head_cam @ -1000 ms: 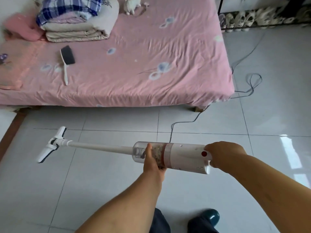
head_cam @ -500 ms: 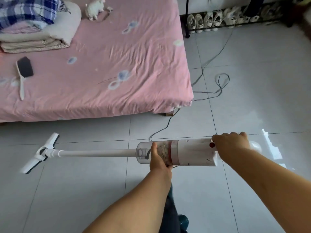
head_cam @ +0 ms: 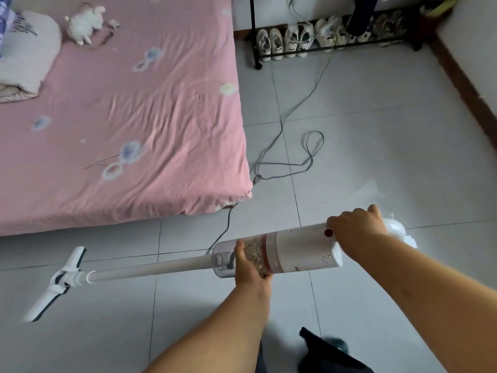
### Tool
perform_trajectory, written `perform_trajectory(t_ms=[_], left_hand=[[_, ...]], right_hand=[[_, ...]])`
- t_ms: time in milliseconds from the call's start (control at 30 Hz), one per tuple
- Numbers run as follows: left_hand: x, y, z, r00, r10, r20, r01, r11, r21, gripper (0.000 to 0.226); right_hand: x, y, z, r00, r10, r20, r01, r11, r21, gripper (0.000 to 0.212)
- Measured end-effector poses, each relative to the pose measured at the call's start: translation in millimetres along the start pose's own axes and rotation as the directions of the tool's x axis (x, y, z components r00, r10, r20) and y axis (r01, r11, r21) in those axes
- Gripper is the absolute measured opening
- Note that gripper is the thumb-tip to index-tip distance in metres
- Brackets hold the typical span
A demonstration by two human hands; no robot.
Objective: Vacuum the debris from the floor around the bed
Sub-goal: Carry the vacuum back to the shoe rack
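Vacuum (head_cam: 304,249) is gripped by left hand (head_cam: 250,267) at mid-body and right hand (head_cam: 355,227) at the rear.

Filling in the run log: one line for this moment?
left hand grips dust cup | right hand holds vacuum rear | floor head over tiles beside bed

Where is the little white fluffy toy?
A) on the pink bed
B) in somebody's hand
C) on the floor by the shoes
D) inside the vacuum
A: the white toy lies on top of the pink bed, well away from the vacuum that the left hand and the right hand grip.
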State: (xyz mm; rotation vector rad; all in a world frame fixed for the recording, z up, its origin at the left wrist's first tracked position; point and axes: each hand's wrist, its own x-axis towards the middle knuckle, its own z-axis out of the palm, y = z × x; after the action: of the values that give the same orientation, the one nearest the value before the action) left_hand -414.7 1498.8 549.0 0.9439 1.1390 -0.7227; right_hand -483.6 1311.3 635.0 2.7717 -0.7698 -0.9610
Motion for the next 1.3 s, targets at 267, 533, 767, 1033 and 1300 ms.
perform_trajectory(t_ms=[267,533,767,1033,1300], left_hand=[[-11.3,-123.3,130.5,0.999,0.043,0.017,-0.044,0.999,0.018,0.037],[-17.9,-249.9,253.9,0.999,0.028,0.025,-0.027,0.999,-0.043,0.039],[-4.7,-320.1,372.3,0.999,-0.002,0.038,0.003,0.999,-0.049,0.043],[8.8,-368.1,522.3,0.998,-0.039,0.056,0.044,0.994,-0.099,0.037],[24.1,-417.8,654.3,0.998,-0.069,0.011,0.07,0.99,-0.122,0.034]], right_hand=[[54.8,165.9,28.3,1.0,-0.026,0.0,0.026,1.0,0.013,0.042],[106.9,334.4,46.3,0.999,-0.054,0.001,0.054,0.997,-0.046,0.045],[183.4,449.9,36.1,0.996,-0.087,-0.021,0.084,0.991,-0.106,0.037],[274.3,568.2,5.9,0.997,-0.079,-0.006,0.077,0.987,-0.14,0.032],[367.7,678.8,-8.7,0.994,-0.104,0.018,0.106,0.98,-0.171,0.041]])
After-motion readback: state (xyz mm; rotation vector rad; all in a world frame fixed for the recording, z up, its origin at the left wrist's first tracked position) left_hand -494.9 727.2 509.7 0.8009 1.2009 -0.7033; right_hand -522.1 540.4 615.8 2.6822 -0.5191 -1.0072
